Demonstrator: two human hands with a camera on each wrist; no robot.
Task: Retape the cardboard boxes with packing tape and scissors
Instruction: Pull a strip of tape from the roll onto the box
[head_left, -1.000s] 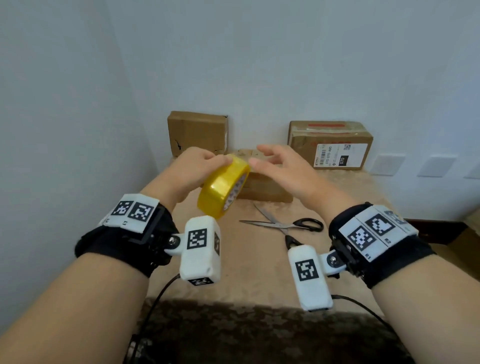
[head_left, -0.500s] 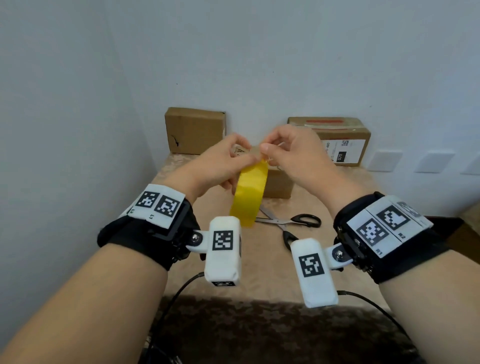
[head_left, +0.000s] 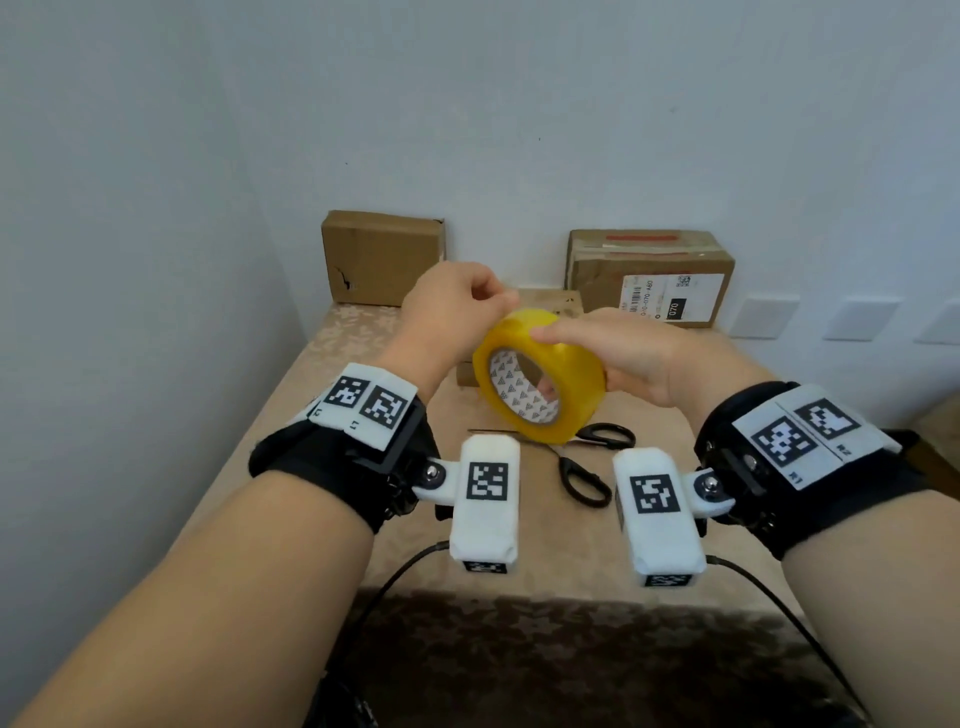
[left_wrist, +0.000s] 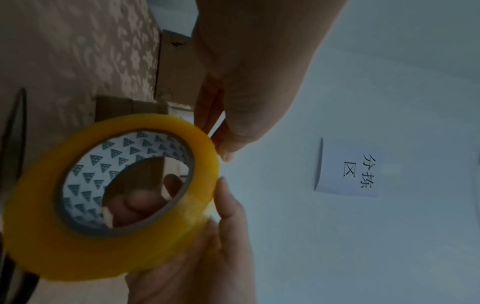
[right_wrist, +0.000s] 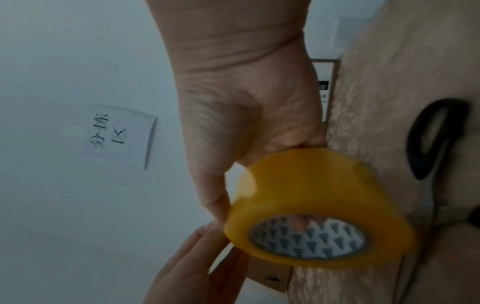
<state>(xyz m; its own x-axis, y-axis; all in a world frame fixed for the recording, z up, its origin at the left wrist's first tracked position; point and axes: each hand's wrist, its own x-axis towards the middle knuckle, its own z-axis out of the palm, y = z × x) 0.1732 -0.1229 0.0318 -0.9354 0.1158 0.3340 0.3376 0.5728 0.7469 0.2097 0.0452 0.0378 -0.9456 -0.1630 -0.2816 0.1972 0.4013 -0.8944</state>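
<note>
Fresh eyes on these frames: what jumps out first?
The yellow tape roll, held in mid-air over the table between both hands: the right hand grips it, with fingers through the core, while the left hand pinches at its upper rim. Next, the black scissors lying on the table below, and three cardboard boxes by the back wall.

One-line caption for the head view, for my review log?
Right hand holds a yellow tape roll while left hand picks at its edge; scissors lie on the table.
</note>
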